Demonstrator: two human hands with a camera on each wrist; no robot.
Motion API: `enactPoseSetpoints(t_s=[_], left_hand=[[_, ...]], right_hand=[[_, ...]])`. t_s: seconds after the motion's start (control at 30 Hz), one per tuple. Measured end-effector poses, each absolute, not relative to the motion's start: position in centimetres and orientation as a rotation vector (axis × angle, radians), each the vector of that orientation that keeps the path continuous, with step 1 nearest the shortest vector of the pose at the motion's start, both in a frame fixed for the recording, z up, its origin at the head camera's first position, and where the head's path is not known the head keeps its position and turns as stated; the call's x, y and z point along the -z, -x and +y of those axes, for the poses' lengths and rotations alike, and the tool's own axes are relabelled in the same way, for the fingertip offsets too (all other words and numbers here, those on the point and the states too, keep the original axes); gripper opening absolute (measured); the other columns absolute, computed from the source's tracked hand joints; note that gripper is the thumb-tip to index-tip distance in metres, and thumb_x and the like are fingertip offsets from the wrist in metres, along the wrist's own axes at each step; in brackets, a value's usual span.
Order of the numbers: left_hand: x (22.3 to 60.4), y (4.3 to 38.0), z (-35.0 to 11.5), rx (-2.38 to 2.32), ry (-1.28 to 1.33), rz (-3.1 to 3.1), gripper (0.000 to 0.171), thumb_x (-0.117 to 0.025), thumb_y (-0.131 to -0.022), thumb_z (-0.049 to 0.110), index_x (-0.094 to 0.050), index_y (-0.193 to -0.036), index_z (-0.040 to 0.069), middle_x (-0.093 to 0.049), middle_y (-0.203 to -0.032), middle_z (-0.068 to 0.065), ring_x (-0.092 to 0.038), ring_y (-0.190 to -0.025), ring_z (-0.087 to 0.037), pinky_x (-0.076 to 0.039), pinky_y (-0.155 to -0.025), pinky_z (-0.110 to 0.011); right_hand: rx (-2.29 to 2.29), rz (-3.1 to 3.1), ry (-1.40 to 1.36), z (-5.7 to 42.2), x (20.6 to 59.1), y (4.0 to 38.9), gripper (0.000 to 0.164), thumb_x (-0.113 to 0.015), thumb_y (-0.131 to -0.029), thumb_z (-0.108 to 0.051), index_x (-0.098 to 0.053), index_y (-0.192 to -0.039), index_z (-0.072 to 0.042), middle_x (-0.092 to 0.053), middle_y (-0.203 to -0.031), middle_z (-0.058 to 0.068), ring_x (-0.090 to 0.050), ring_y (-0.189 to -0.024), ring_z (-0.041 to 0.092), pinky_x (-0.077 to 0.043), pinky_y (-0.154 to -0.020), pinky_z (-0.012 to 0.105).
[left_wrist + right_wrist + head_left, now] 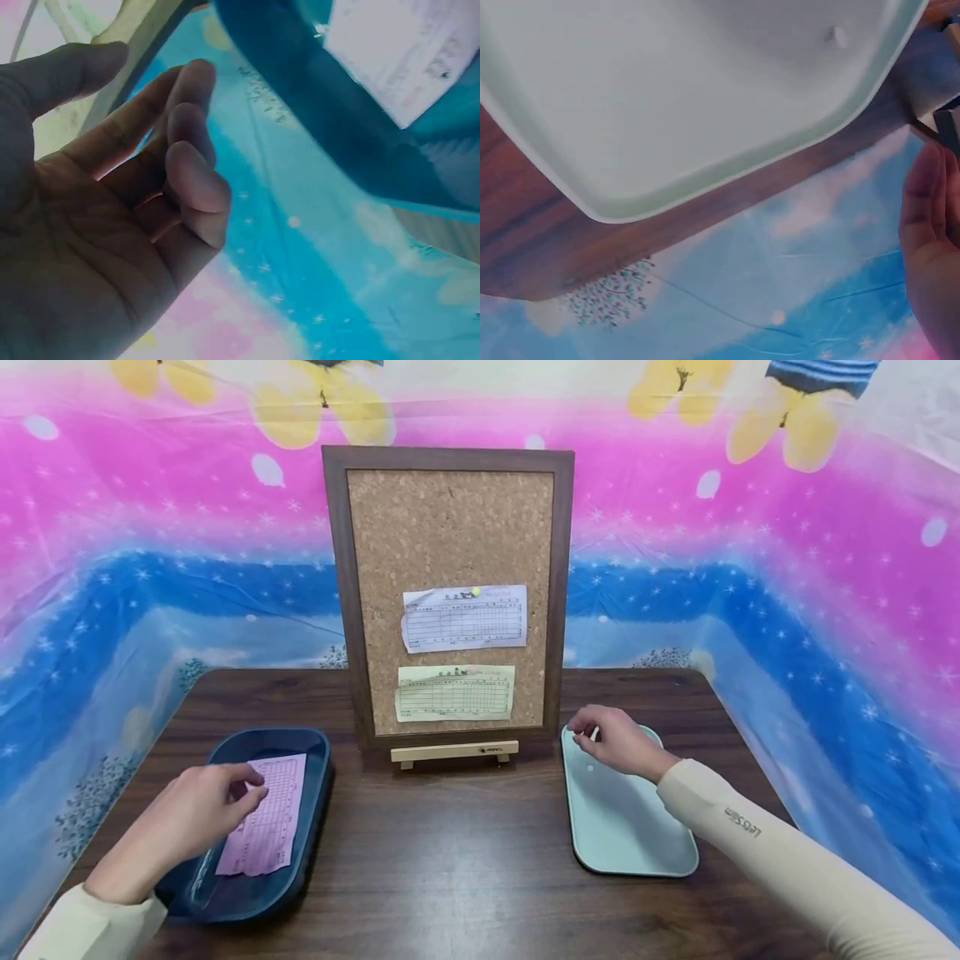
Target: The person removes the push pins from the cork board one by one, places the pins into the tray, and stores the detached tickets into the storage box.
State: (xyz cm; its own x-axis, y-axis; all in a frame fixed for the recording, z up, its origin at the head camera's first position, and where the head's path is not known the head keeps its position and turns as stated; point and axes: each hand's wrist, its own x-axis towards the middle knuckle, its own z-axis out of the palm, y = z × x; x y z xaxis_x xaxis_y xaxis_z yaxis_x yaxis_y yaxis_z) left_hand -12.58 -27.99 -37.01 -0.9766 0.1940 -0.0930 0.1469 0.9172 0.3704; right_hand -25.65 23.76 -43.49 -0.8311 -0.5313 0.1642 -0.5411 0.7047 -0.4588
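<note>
- The pink slip [266, 816] lay flat in the dark blue tray [315, 752], left of the cork board [450, 593] on the bench [465, 860].
- The left hand [197, 814] hovered over the slip's left edge, fingers [191, 172] loosely curled and holding nothing.
- The right hand [615, 739] hung above the pale green tray [637, 843], right of the board; fingers bent, and whether they pinched anything could not be told.
- The slip looked thin, light and limp, likely to crease; a gentle pinch at a free corner or edge would suit it.

Bright even head view, dim blurry wrist views
</note>
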Motion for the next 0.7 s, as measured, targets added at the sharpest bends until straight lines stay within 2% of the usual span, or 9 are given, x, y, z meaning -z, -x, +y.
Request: enactPoseSetpoints(t_s=[0.17,0.43,0.7], left_hand=[[35.6,13.5,-26.8,-0.61,-0.314,3.029,0.022,-0.063,-0.09,0.016,-0.067,-0.103,-0.002,-0.061,-0.077,-0.002,-0.05,-0.055,-0.012,-0.044,-0.048,-0.029],[34.4,15.1,-24.9,-0.683,-0.409,3.11,0.021,-0.066,-0.088,0.014,-0.065,-0.104,0.0,-0.063,-0.085,-0.007,-0.055,-0.068,-0.016,-0.051,-0.06,-0.036],[33.7,17.3,-23.4,-0.768,-0.496,3.168,0.018,-0.063,-0.09,0.013,-0.064,-0.104,0.002,-0.061,-0.085,-0.008,-0.054,-0.069,-0.019,-0.049,-0.061,-0.037]], right_hand=[[-0.775,-2.76,-0.924,22.7,42.4,25.6,0.01,-0.063,-0.089,-0.006,-0.065,-0.096,-0.014,-0.059,-0.09,-0.005,-0.056,-0.079,0.009,-0.049,-0.066,0.032],[-0.784,-2.632,-0.939,21.5,40.9,25.8,0.01,-0.063,-0.089,-0.006,-0.063,-0.098,-0.01,-0.056,-0.09,-0.005,-0.054,-0.076,0.007,-0.049,-0.067,0.031],[-0.76,-2.553,-0.949,20.5,39.4,26.0,0.011,-0.064,-0.088,-0.005,-0.064,-0.098,-0.007,-0.057,-0.09,-0.002,-0.055,-0.076,0.009,-0.049,-0.066,0.029]])
